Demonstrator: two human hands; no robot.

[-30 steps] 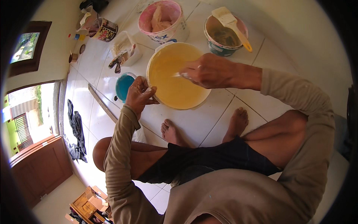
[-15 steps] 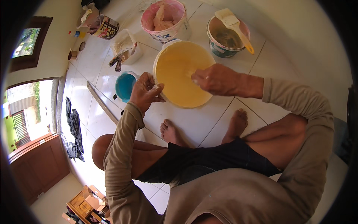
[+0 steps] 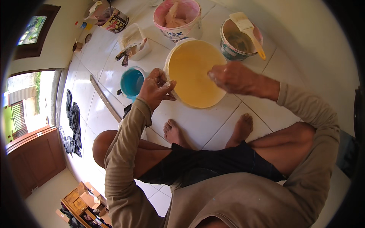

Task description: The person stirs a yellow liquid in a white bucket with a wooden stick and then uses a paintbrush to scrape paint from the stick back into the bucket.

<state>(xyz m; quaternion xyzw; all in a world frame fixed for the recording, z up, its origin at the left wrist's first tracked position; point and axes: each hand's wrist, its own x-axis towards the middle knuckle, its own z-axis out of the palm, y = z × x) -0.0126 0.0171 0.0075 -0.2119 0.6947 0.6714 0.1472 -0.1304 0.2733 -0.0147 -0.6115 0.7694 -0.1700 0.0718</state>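
A round bucket [image 3: 192, 68] with a yellow interior stands on the floor in front of my feet. My left hand [image 3: 156, 88], smeared with white, is closed at the left rim of this bucket, thumb and fingers against its edge. Over the bucket's right side is my right hand [image 3: 236, 78], curled into a fist. Whatever its fingers hold is blurred and hidden. Just left of my left hand sits a small blue pail [image 3: 132, 82].
Behind the bucket is a pink-rimmed bucket [image 3: 190, 29]. At right, a brush [image 3: 245, 26] lies across another bucket [image 3: 231, 53]. A pale tub [image 3: 146, 48] with dark-handled tools, a patterned can [image 3: 118, 23] and a long wooden strip [image 3: 104, 98] lie to the left.
The view has turned slightly, so the buckets appear farther right. My right hand has moved toward the yellow bucket's right rim. My left hand stays at its left rim.
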